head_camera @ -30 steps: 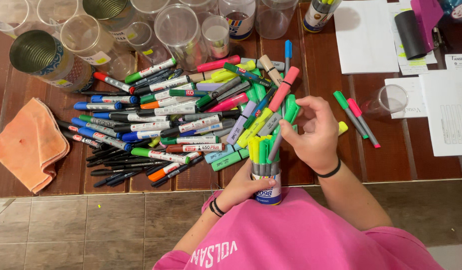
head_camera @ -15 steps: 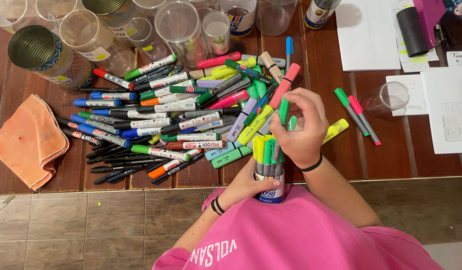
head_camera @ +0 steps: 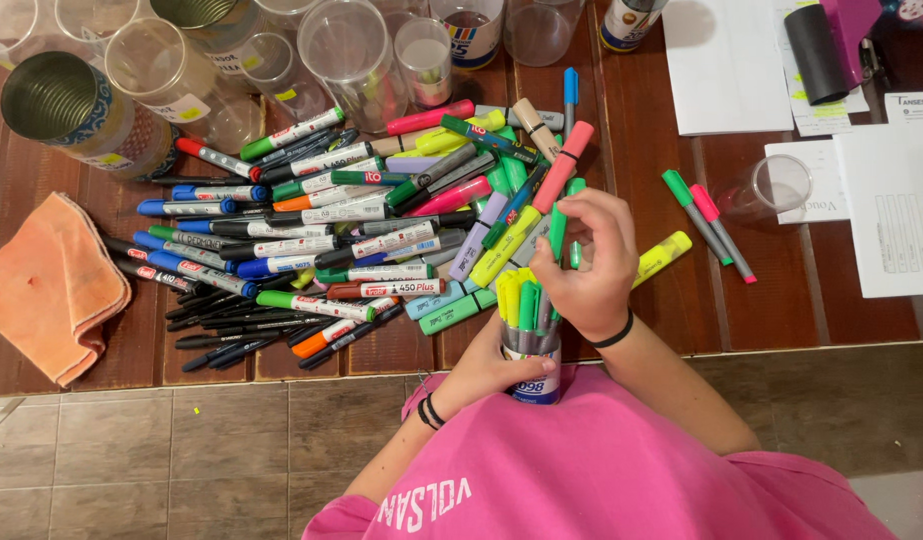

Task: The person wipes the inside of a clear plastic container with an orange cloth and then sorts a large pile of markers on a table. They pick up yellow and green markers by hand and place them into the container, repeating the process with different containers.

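1. Two bare hands worked at the near edge of a brown wooden table (head_camera: 841, 320), seen from above the person's pink shirt (head_camera: 601, 470).
2. The left hand (head_camera: 486, 368) was wrapped around a small cup (head_camera: 533, 368) at the table edge, closed on its side; dark bands circled that wrist.
3. The cup stood upright, packed with yellow and green highlighters (head_camera: 521, 300), caps up.
4. The right hand (head_camera: 581, 265) hovered just above the cup, fingers curled and pinched on a green highlighter (head_camera: 559, 225) held nearly upright, its lower end among the ones in the cup. A black band sat on that wrist.
5. Dozens of markers (head_camera: 311, 240) lay in a loose heap left of and beyond the hands: blue, green, red, orange, black, pink and purple.
6. A yellow highlighter (head_camera: 663, 256) lay just right of the right hand.
7. Farther right, a green marker (head_camera: 693, 214) and a pink marker (head_camera: 719, 230) lay side by side, beside a clear cup (head_camera: 776, 185) tipped on its side.
8. An orange cloth (head_camera: 46, 285) lay at the table's left edge.
9. Clear empty cups (head_camera: 351, 45) and a tin can (head_camera: 66, 110) crowded the far left of the table.
10. White papers (head_camera: 726, 65) covered the far right.
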